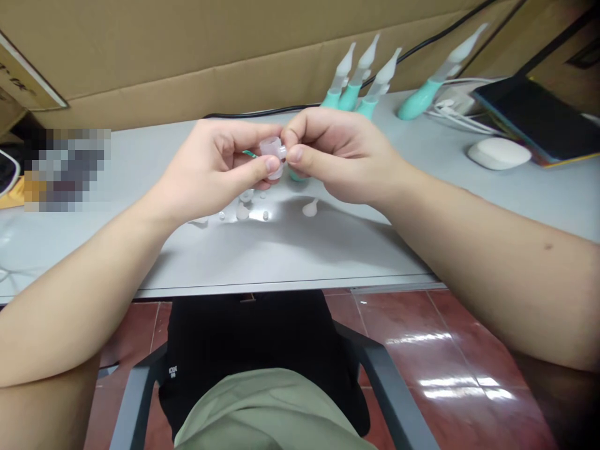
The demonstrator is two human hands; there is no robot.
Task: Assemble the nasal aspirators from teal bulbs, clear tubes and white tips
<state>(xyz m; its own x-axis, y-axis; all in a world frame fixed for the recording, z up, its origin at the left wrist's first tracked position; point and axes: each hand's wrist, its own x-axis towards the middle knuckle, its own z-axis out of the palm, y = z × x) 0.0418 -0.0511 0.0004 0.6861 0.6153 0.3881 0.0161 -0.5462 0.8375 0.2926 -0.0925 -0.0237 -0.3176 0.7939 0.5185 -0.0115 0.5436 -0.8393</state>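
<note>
Above the table, my left hand point(210, 159) holds a translucent plastic tube piece point(269, 147) between thumb and fingers, its wide open end upward. My right hand point(340, 150) pinches a small clear part point(282, 152) with thumb and forefinger, against the tube's side. Whether that part is joined to the tube I cannot tell. Something teal point(297, 175) shows below my right fingers, mostly hidden. On the table under my hands lie a white soft nozzle tip point(310, 207), another pale tip point(242, 211), a clear ring point(247, 195) and several tiny clear caps point(265, 215).
Several teal bulb aspirators with white tips point(368, 53) stand behind my right hand; one more point(424, 99) leans farther right. A white rounded case point(499, 153), white cables point(462, 115) and a dark tablet-like slab point(539, 119) lie at right. A cardboard wall point(187, 56) backs the table point(281, 262).
</note>
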